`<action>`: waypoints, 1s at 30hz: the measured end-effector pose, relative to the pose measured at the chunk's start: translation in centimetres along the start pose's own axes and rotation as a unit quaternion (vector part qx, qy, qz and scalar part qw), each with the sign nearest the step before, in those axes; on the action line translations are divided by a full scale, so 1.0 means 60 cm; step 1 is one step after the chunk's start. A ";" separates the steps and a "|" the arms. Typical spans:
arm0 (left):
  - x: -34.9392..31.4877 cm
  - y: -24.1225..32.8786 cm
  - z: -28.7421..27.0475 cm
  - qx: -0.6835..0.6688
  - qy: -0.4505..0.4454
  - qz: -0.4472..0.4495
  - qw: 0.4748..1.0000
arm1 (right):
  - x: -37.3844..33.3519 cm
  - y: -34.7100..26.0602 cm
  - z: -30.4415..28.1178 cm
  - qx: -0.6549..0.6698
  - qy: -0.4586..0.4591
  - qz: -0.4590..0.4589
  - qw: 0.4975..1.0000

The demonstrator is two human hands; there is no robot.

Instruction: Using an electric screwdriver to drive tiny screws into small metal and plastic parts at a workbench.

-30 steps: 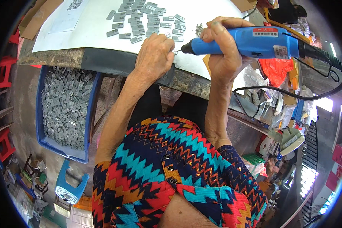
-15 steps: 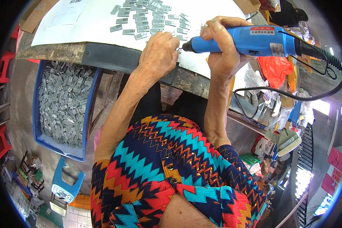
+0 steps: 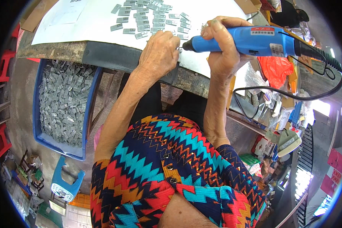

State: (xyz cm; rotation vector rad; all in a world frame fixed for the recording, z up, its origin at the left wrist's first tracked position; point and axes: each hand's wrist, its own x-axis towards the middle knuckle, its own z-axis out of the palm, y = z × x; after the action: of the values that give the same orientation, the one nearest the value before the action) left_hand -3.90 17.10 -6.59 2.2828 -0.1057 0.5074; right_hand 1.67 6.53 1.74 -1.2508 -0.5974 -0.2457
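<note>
My right hand (image 3: 222,45) grips a blue electric rotary tool (image 3: 247,40) with a black cord (image 3: 323,87) trailing right. Its tip points left at a small grey metal piece pinched in the fingers of my left hand (image 3: 159,53), at the near edge of the white-covered table (image 3: 83,30). The piece itself is mostly hidden by my fingers. Several small grey metal pieces (image 3: 148,17) lie in rows on the white sheet just beyond my hands.
A blue bin (image 3: 62,102) full of the same grey pieces stands on the floor at my left. A blue plastic stool (image 3: 66,182) is lower left, red stools (image 3: 3,68) at the far left. Orange bag (image 3: 275,70) and clutter crowd the right.
Both hands and the tool stay together at the table edge; the view has shifted slightly, with my left hand sliding a little to the right toward the tool tip.
</note>
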 end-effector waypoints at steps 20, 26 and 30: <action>0.001 -0.006 0.004 -0.012 0.004 0.010 1.000 | -0.009 0.002 -0.009 -0.022 -0.010 -0.005 1.000; -0.002 -0.008 0.004 -0.029 0.018 0.005 0.999 | -0.009 0.006 -0.012 -0.016 -0.014 -0.007 1.000; 0.001 0.003 -0.004 0.010 -0.014 0.001 1.000 | -0.009 0.006 -0.014 -0.012 -0.009 0.001 1.000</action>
State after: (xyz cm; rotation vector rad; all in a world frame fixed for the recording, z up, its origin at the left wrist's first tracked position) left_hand -3.94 17.16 -6.30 2.3096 -0.1183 0.4797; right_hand 1.66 5.78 1.01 -1.2769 -0.6094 -0.2410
